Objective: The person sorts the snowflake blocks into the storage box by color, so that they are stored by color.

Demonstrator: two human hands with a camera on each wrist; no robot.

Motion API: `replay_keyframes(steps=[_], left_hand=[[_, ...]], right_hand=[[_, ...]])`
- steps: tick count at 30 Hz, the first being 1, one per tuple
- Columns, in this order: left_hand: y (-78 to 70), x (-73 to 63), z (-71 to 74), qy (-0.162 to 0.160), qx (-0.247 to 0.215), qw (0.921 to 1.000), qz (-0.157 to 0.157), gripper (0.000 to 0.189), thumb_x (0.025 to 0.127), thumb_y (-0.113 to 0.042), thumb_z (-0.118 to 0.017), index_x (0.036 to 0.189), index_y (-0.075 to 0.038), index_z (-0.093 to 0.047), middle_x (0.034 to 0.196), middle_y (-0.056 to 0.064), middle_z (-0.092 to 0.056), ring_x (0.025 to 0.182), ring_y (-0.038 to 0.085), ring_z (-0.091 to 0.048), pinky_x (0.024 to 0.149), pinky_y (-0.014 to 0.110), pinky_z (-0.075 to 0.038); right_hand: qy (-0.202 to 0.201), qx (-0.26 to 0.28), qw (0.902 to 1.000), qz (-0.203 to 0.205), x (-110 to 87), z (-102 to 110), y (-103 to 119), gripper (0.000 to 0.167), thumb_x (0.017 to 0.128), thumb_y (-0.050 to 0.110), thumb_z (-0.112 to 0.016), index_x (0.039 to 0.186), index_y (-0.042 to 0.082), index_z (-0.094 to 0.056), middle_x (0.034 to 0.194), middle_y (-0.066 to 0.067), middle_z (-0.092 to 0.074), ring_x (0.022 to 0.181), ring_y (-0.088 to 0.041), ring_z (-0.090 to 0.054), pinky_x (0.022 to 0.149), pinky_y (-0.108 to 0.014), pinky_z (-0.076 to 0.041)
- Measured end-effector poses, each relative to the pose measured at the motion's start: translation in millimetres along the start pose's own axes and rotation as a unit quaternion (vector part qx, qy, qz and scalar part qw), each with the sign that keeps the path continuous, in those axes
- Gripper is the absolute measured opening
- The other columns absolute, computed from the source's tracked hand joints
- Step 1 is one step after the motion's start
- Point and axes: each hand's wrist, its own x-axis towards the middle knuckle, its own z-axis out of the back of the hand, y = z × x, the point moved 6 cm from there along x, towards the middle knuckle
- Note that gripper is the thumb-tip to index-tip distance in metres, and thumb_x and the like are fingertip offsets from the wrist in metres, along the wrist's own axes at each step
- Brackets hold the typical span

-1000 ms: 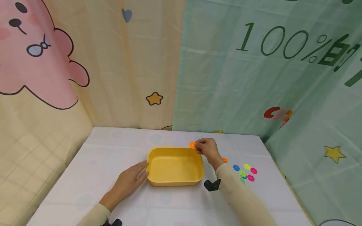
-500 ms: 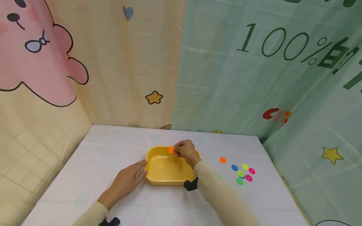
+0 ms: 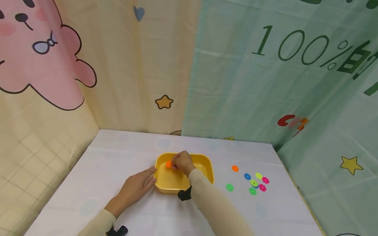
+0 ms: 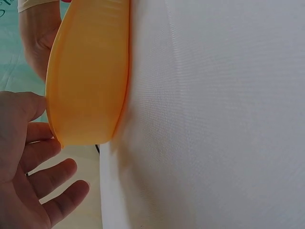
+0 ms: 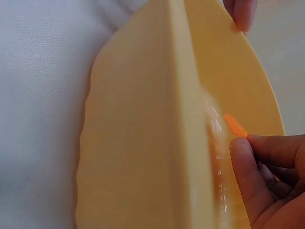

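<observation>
A shallow yellow tray stands on the white table. My right hand reaches over its inside and pinches an orange flower-shaped piece between thumb and fingertips. The right wrist view shows that orange piece jutting out past the fingertips, above the tray floor. At the tray's left side, my left hand touches the rim with relaxed fingers. Its thumb rests against the edge in the left wrist view, and the lower fingers are spread apart.
Right of the tray lie several loose flower pieces: an orange one, a green one, a blue one and a pink one among them. Printed curtains hang behind and beside the table.
My right hand has carried the orange flower piece left from the tray's far right corner, over the rim and down into the tray's left part. The left hand stays at the rim.
</observation>
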Motion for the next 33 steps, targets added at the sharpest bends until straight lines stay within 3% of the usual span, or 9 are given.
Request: replay_keyframes(steps=[9, 14, 23, 33], left_hand=[[0.6, -1.7, -1.8, 0.009, 0.003, 0.9999, 0.011, 0.051, 0.098, -0.033, -0.069, 0.143, -0.010, -0.060, 0.145, 0.006, -0.060, 0.128, 0.030, -0.062, 0.104, 0.051, -0.050], [-0.6, -1.6, 0.1, 0.012, 0.007, 0.9998, 0.015, 0.052, 0.097, -0.033, -0.070, 0.143, -0.011, -0.060, 0.145, 0.006, -0.060, 0.128, 0.029, -0.062, 0.104, 0.051, -0.050], [-3.1, -0.6, 1.2, 0.021, 0.007, 0.9996, 0.014, 0.050, 0.099, -0.034, -0.068, 0.143, -0.012, -0.060, 0.147, 0.006, -0.058, 0.130, 0.030, -0.060, 0.106, 0.051, -0.048], [-0.4, 0.2, 1.2, 0.012, 0.014, 0.9998, 0.001, 0.050, 0.099, -0.034, -0.068, 0.143, -0.012, -0.060, 0.146, 0.006, -0.059, 0.128, 0.030, -0.061, 0.104, 0.052, -0.049]], right_hand=[[0.010, -0.024, 0.9993, -0.029, 0.5, -13, -6, 0.006, 0.087, -0.007, -0.073, 0.087, -0.001, -0.071, 0.075, -0.008, -0.065, 0.056, -0.015, -0.062, 0.061, -0.024, -0.059], [0.003, -0.044, 0.9989, -0.017, 2.1, -18, -6, 0.008, 0.085, -0.009, -0.072, 0.083, -0.001, -0.071, 0.076, -0.008, -0.065, 0.053, -0.013, -0.060, 0.054, -0.021, -0.056], [-0.001, -0.084, 0.9964, -0.004, 3.3, -18, -6, 0.005, 0.085, -0.007, -0.073, 0.086, -0.002, -0.072, 0.073, -0.007, -0.064, 0.051, -0.014, -0.057, 0.054, -0.022, -0.056], [0.006, -0.075, 0.9971, -0.015, 3.8, -18, -9, 0.005, 0.089, -0.004, -0.070, 0.089, -0.001, -0.074, 0.076, -0.008, -0.065, 0.048, -0.012, -0.058, 0.053, -0.020, -0.055]])
